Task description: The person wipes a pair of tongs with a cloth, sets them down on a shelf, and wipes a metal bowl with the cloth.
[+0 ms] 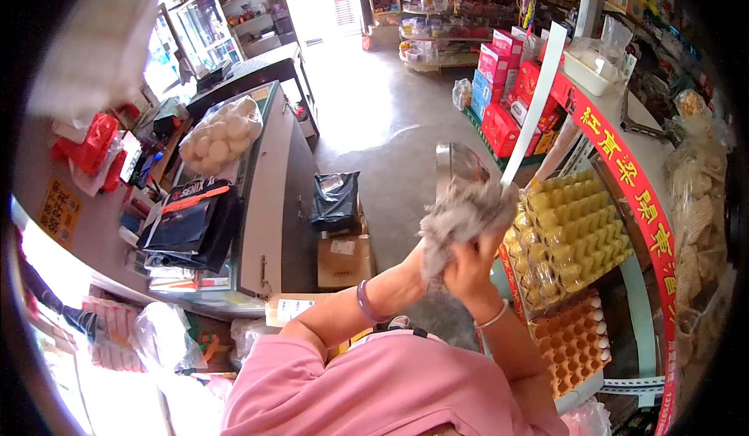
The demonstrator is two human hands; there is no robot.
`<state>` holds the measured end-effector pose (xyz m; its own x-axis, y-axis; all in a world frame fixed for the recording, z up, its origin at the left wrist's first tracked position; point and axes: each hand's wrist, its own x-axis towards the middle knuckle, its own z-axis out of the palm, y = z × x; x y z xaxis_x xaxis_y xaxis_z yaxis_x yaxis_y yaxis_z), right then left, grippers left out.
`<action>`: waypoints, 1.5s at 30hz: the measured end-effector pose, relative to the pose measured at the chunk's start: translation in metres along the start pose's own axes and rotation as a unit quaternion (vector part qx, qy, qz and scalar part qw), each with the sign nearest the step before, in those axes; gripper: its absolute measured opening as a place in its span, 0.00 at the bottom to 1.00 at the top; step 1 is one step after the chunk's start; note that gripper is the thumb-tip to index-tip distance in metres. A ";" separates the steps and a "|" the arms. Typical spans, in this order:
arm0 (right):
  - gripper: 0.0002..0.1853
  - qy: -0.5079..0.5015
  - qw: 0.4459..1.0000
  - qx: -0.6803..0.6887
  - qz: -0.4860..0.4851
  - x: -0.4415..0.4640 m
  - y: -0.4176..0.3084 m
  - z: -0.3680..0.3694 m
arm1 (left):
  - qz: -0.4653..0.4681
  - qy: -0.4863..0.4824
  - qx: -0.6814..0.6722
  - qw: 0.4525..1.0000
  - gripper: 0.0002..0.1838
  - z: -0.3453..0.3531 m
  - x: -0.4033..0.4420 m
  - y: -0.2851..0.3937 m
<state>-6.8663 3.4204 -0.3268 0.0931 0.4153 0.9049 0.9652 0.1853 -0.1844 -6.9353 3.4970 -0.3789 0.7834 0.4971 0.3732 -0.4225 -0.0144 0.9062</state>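
A crumpled grey rag (460, 221) is bunched up between my two hands, in front of my chest. My right hand (470, 270) is closed on it, with bent fingers pressed into the folds. From the other side my left hand (413, 274) grips the rag, its fingers mostly hidden under the cloth. A shiny, rounded metal vessel (459, 163) shows just beyond the rag, its lower part covered. Whether a hand holds the vessel through the cloth does not show.
On the right, stacked egg trays (573, 237) stand on a shelf edged with a red banner (624, 167). A counter (273, 194) on the left bears a bag of round pale items (221, 138). Boxes (343, 260) stand on the floor beside it. Gift boxes (503, 69) are stacked ahead.
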 end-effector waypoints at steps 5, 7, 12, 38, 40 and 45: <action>0.20 0.044 0.989 0.121 0.075 0.022 0.021 -0.008 | -0.286 0.080 -0.213 0.931 0.17 0.000 0.003 0.019; 0.20 -0.030 0.935 0.296 0.191 0.045 0.053 -0.012 | -0.310 0.091 -0.126 0.938 0.16 -0.010 -0.002 -0.012; 0.23 -0.021 0.572 0.738 0.357 0.037 0.078 -0.010 | -0.361 0.015 -0.180 0.915 0.09 0.002 -0.010 0.043; 0.24 0.177 0.457 0.772 0.405 -0.022 0.021 0.048 | -0.173 0.191 -0.325 0.910 0.12 0.000 0.012 0.026; 0.24 -0.006 0.908 0.326 0.262 -0.021 0.050 0.040 | -0.202 0.198 -0.329 0.901 0.11 0.004 0.010 0.033; 0.29 -0.036 0.965 0.216 0.147 -0.002 0.021 0.026 | -0.238 0.200 -0.356 0.881 0.06 -0.011 0.010 0.014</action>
<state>-6.8529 3.4469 -0.3422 0.3149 0.5640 0.7634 0.7060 0.3983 -0.5855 -6.9382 3.5117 -0.3643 0.7866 0.5669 -0.2448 -0.3789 0.7562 0.5335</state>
